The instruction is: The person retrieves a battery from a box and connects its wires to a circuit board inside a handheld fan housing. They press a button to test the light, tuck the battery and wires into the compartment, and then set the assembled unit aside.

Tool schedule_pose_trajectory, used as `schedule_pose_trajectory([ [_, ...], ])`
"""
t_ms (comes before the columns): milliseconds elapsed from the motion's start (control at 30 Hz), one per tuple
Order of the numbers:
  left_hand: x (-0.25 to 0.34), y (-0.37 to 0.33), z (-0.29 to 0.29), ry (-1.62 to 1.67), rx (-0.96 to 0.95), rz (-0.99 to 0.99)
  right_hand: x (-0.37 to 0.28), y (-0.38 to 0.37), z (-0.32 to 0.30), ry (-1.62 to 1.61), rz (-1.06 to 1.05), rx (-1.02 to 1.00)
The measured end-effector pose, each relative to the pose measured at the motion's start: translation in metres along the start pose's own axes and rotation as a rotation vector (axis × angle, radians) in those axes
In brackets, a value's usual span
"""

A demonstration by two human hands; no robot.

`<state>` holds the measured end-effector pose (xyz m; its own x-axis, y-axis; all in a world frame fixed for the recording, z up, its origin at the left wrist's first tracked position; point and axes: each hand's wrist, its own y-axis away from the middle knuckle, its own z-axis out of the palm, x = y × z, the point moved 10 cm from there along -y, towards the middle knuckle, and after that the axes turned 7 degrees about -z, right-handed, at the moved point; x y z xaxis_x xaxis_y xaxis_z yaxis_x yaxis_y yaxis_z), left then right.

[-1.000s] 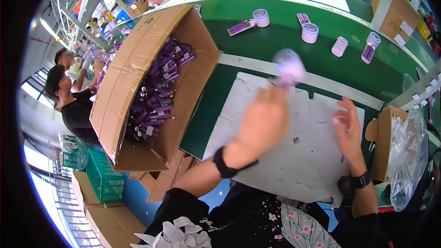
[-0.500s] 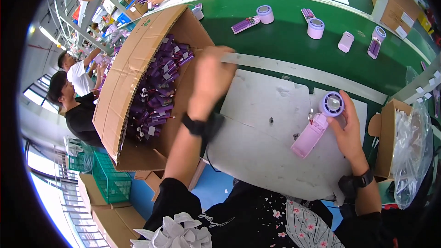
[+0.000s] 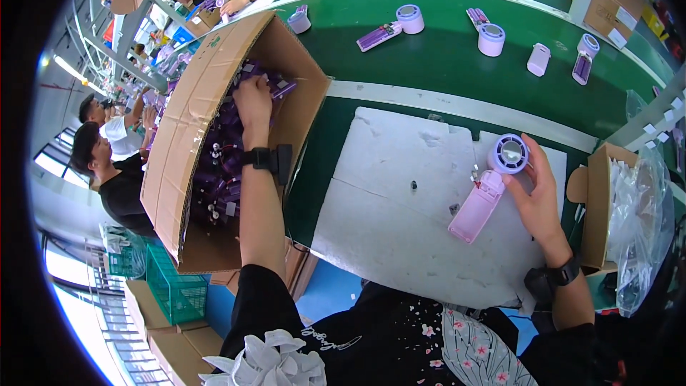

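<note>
At the near side, a white foam pad (image 3: 386,214) lies on the green tabletop (image 3: 443,57). The handheld fan (image 3: 477,211) is at the right part of the pad: round lavender head at the far end, pale pink handle angled toward the near left. The right hand (image 3: 541,200) is at the right of the head; its grip is clamped on the fan — thumb at the neck, fingers along the head's right side. A small dark piece (image 3: 414,185) lies on the pad, left of the fan.

To the right, a small carton (image 3: 597,221) stands beside the pad. To the left, a large cardboard box (image 3: 196,129) opens toward the pad and contains purple wired packs (image 3: 232,189). The left hand (image 3: 254,100) is inside, among the packs; its fingertips are hidden — grip state cannot be determined.

Beyond a pale rail (image 3: 429,104), a pale pink shell (image 3: 539,60) lies between two partly open fan units.
</note>
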<state>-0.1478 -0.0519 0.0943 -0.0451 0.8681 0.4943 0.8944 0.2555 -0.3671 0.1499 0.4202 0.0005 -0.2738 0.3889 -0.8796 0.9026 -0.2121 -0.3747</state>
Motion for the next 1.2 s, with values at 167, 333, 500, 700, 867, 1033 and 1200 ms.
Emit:
schedule_pose_trajectory([
  [167, 0.123, 0.098, -0.029, 0.426, -0.076, 0.23, -0.027, 0.001, -0.013, 0.277, -0.109, 0.092],
  [333, 0.231, 0.24, -0.027, 0.671, -0.742, 0.564, -0.081, 0.004, 0.002, 0.377, -0.423, 0.077],
  [500, 0.267, 0.312, 0.005, 0.754, -1.237, 0.712, -0.066, 0.021, 0.019, 0.199, -0.472, -0.079],
  [700, 0.244, 0.285, 0.068, 0.445, -1.041, 0.625, -0.015, 0.01, 0.004, 0.215, 0.168, 0.084],
  [867, 0.254, 0.314, 0.098, 0.508, -1.222, 0.717, -0.023, 0.001, 0.009, 0.181, -0.011, 0.049],
  [1033, 0.257, 0.314, 0.102, 0.556, -1.156, 0.752, -0.035, -0.004, 0.003, 0.244, -0.089, 0.072],
  [1200, 0.25, 0.311, 0.098, 0.618, -1.206, 0.775, -0.04, -0.001, 0.007, 0.398, -0.132, -0.035],
])
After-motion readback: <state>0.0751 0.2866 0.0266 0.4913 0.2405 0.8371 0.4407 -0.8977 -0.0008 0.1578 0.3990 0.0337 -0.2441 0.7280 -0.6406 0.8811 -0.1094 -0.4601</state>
